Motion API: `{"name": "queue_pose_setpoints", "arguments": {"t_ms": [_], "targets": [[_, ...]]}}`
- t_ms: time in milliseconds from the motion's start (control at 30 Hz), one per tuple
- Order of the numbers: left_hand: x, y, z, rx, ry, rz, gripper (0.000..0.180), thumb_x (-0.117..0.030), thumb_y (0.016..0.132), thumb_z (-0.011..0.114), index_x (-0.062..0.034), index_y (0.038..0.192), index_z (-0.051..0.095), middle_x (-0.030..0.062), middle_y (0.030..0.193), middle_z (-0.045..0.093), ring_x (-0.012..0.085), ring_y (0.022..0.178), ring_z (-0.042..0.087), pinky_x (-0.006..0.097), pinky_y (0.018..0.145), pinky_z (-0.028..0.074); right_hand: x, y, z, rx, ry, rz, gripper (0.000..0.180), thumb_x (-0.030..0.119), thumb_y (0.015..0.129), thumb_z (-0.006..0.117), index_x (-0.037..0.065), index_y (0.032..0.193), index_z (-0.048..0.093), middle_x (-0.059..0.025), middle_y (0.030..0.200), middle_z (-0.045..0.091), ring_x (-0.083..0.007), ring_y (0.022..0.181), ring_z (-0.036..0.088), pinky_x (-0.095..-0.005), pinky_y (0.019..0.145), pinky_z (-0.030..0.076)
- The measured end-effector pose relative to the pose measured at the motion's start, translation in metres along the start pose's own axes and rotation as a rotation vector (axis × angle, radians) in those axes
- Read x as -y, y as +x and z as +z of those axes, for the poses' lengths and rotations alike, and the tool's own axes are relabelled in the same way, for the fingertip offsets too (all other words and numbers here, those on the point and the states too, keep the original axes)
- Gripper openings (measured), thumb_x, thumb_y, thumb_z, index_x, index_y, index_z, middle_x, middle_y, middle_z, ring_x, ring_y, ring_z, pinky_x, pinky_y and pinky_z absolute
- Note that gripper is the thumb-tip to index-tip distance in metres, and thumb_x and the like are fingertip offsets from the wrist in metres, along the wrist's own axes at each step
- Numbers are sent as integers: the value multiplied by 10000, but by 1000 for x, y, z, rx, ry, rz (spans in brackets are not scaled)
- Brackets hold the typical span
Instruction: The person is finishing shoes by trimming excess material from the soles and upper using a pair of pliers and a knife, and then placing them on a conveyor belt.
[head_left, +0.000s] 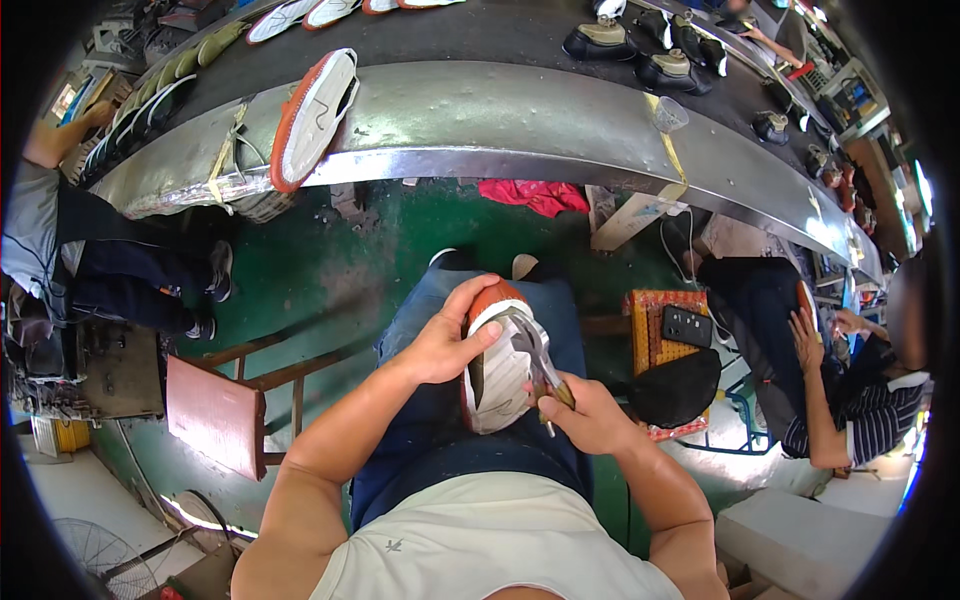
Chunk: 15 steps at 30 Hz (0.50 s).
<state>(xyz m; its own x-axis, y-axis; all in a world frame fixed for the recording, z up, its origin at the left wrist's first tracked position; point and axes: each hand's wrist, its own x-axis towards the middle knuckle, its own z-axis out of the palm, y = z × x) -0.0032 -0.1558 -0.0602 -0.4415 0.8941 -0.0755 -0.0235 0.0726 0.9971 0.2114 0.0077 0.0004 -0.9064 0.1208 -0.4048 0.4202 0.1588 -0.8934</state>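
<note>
A shoe (497,390) with a pale underside and an orange-red toe lies on my lap, bottom up, its toe pointing away from me. My left hand (450,338) is wrapped round its toe end from the left, thumb pressed on the underside. In my right hand (592,415) are metal lasting pincers (529,344), gripped by the handles. Their head rests over the right side of the shoe, near the toe; whether the jaws bite on its edge I cannot make out. On the metal bench edge ahead, a similar orange-and-white shoe (314,122) leans.
Beyond my knees runs a metal-edged bench (450,110) with a dark belt carrying several shoes. A pink-topped stool (215,415) stands left, and an orange seat (655,315) with a phone (687,326) and a black cloth item right. Co-workers sit or stand on both sides.
</note>
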Motion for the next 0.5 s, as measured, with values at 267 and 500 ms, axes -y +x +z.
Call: {"name": "queue_pose_setpoints", "arguments": {"t_ms": [267,500], "targets": [[9,9,-10,24,231,69,535,-210,1040,598,-115,1526,395,100,1410,533,209,1295,507,375,1121,399,8,21,-12,138,516,201,273,210,1019,586,-10,1178,603,-46,933,684,-157,807,647,-335,757,548],[38,27,-29,94,-142,-29,517,-184,1032,608,-122,1511,423,86,1406,540,195,1304,506,360,1122,399,-27,62,-13,-5,-276,-16,246,199,1005,595,-24,1108,579,-182,867,679,-347,766,679,-413,721,543]]}}
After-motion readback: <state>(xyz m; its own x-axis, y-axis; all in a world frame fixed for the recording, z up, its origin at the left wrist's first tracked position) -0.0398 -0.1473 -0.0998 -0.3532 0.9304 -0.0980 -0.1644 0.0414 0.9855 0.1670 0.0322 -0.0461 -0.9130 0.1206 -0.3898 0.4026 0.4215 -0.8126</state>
